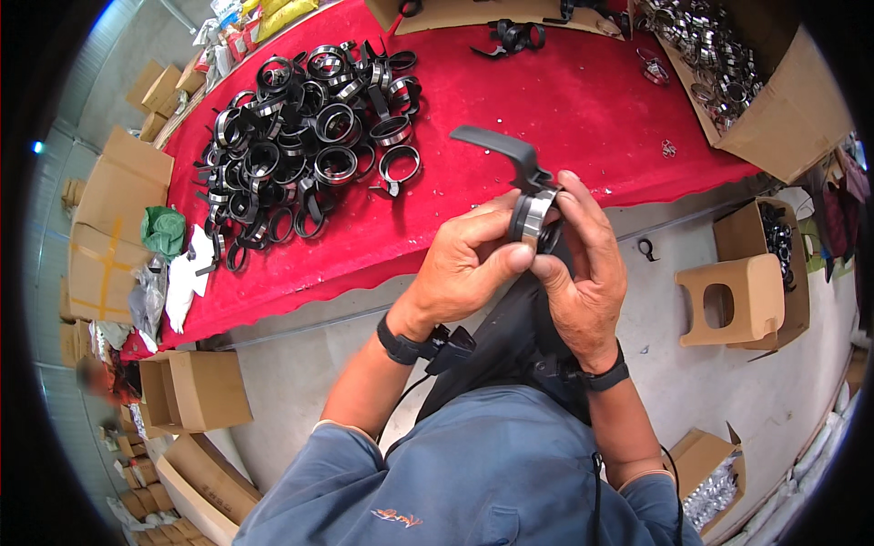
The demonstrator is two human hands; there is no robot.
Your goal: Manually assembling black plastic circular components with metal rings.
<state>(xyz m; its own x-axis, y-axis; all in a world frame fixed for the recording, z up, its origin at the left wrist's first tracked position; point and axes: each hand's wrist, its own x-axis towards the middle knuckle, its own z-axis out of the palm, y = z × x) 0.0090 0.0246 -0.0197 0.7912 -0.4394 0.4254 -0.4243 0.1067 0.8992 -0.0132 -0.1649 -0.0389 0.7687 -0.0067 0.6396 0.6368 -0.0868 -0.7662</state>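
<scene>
My left hand and my right hand are together over the table's near edge. Between them they grip a black ring clamp with a shiny metal band round it. Its long black lever sticks out toward the far left. Both thumbs press the near side of the band, while the fingers wrap the ring's sides and partly hide it. Left of my hands, a large heap of similar black ring clamps lies on the red cloth.
At the far right, an open carton holds many loose metal bands. Several black clamps lie at the back. Cardboard boxes stand on the floor, one box at left and another at right. A single black ring lies on the floor.
</scene>
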